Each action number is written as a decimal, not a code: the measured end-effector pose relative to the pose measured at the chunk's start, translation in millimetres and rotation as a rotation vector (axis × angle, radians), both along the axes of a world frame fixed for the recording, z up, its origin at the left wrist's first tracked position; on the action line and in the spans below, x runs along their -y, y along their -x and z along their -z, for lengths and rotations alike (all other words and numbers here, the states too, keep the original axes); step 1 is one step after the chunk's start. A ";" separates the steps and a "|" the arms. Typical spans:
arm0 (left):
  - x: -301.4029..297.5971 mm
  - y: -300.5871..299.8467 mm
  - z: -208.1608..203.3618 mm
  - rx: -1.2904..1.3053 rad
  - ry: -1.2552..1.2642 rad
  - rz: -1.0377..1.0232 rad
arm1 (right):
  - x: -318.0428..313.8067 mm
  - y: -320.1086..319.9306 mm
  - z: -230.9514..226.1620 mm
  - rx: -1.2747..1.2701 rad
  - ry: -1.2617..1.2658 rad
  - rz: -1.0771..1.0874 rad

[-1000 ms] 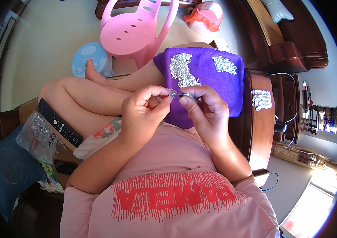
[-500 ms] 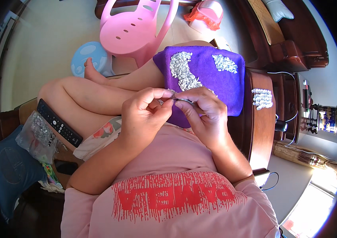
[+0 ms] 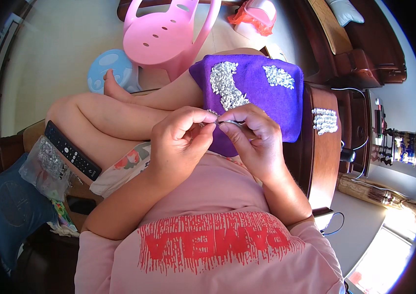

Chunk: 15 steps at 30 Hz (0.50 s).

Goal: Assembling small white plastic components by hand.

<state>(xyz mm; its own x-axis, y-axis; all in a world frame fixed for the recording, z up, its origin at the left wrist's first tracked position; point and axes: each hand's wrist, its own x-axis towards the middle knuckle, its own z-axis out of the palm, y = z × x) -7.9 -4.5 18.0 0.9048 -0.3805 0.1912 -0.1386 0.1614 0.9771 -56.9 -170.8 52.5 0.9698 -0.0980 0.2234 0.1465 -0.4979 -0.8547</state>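
My left hand (image 3: pixel 181 142) and my right hand (image 3: pixel 257 142) meet above my lap. Thumb and forefinger of each are pinched together, fingertip to fingertip. Whatever lies between them is too small and hidden to make out; a thin dark bit shows at the tips. Just beyond, a purple cloth (image 3: pixel 266 115) is spread over my knee. On it lie a long curved heap of silvery, rice-shaped beads (image 3: pixel 225 83) and a smaller pile of similar beads (image 3: pixel 279 77). Several short rows of whitish beads (image 3: pixel 325 121) rest on the wooden armrest (image 3: pixel 321 161) at the right.
A black remote control (image 3: pixel 73 152) lies by my left thigh, with a clear plastic bag of silvery pieces (image 3: pixel 48 164) and a dark phone (image 3: pixel 81 206) nearby. A pink plastic chair (image 3: pixel 159 39), a light blue stool (image 3: pixel 110 71) and a pink bin (image 3: pixel 257 17) stand ahead.
Both hands stay pinched together at almost the same place, with only a slight shift of the fingertips. The beads and cloth look unchanged.
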 end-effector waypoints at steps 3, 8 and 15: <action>-1.6 -0.5 -2.3 0.025 -0.040 0.014 | -1.2 0.5 -1.0 -0.006 -0.006 -0.001; -1.9 0.2 -2.3 0.001 -0.014 0.050 | -1.3 0.7 2.1 0.082 0.101 0.001; -2.8 -0.9 0.9 -0.157 0.059 0.100 | -1.4 2.6 5.0 0.021 -0.053 0.023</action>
<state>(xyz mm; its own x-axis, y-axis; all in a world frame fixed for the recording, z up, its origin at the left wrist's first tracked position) -7.0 -1.8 17.1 0.8833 -0.4626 0.0756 0.0344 0.2248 0.9738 -59.5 -169.4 47.5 0.9624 -0.1319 0.2373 0.1537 -0.4557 -0.8767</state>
